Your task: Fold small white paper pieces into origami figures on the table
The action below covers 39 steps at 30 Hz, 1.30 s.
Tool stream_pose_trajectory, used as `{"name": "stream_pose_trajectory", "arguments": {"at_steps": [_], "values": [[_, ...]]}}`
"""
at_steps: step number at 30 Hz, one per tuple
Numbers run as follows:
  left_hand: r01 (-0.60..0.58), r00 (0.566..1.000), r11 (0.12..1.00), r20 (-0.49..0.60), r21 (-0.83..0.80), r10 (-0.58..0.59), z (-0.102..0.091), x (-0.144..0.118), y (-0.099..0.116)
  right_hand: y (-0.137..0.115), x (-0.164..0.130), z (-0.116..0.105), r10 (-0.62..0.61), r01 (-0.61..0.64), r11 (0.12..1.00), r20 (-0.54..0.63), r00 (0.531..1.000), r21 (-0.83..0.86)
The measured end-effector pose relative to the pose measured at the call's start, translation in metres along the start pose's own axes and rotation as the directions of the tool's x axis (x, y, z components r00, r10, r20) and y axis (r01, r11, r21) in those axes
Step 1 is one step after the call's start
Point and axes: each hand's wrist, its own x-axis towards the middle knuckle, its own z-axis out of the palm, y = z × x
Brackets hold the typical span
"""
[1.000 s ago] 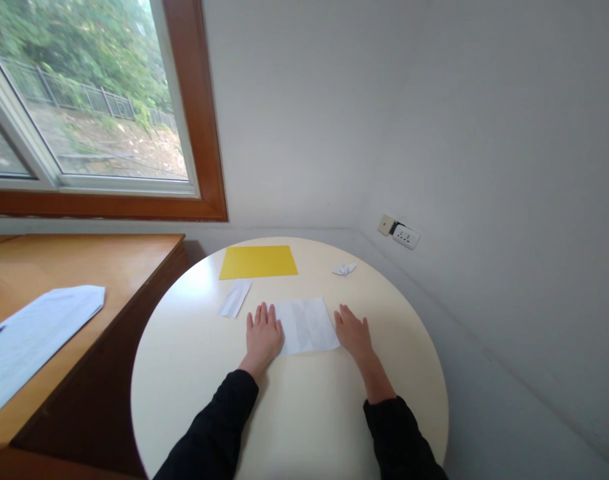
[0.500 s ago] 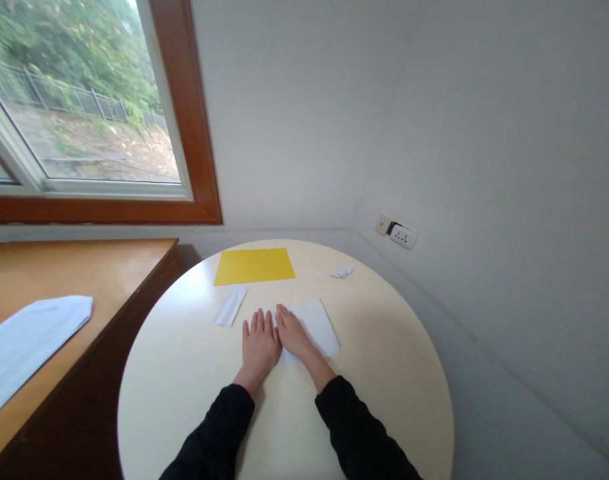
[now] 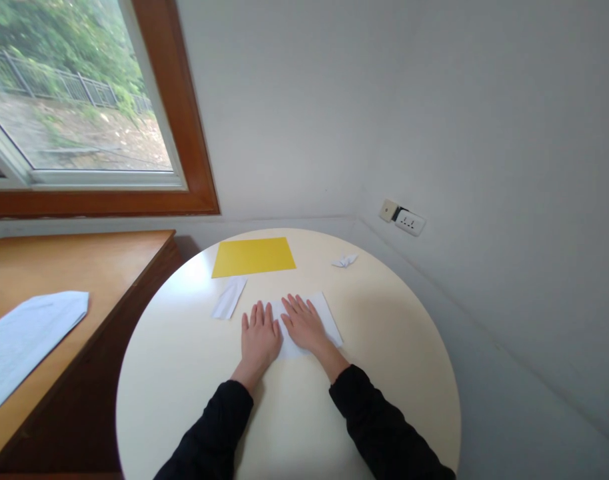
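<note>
Fingers of both hands, left hand [image 3: 258, 340] and right hand [image 3: 304, 328], are spread flat, gripping nothing, pressed on white paper [image 3: 329, 313]; yellow sheet [image 3: 253, 257] lies at 12 o'clock.

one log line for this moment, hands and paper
left hand: flat on white sheet's left edge | right hand: flat on white sheet | yellow sheet: untouched, far side
</note>
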Motion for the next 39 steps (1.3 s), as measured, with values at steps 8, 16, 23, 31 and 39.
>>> {"name": "stream_pose_trajectory", "arguments": {"at_steps": [8,16,23,31,39], "values": [[0.004,1.000,1.000,-0.007,0.009,-0.004,0.001,0.000,0.000,0.027,-0.004,0.000,0.120,-0.124,0.990,-0.066,0.991,-0.071],[0.021,1.000,1.000,-0.001,0.018,-0.021,-0.001,-0.001,0.001,0.048,-0.010,-0.006,0.166,-0.174,0.978,-0.074,0.983,-0.118],[0.064,0.998,0.997,-0.012,0.047,-0.063,-0.002,-0.005,-0.005,0.049,-0.009,-0.005,0.183,-0.189,0.975,-0.057,0.981,-0.121],[0.126,0.992,0.990,0.000,0.066,-0.126,-0.002,-0.010,-0.024,0.050,-0.009,-0.006,0.187,-0.191,0.974,-0.047,0.981,-0.121],[0.129,0.990,0.988,-0.051,-0.079,-0.133,-0.005,-0.020,-0.044,0.050,-0.009,-0.006,0.188,-0.192,0.974,-0.037,0.981,-0.124]]}}
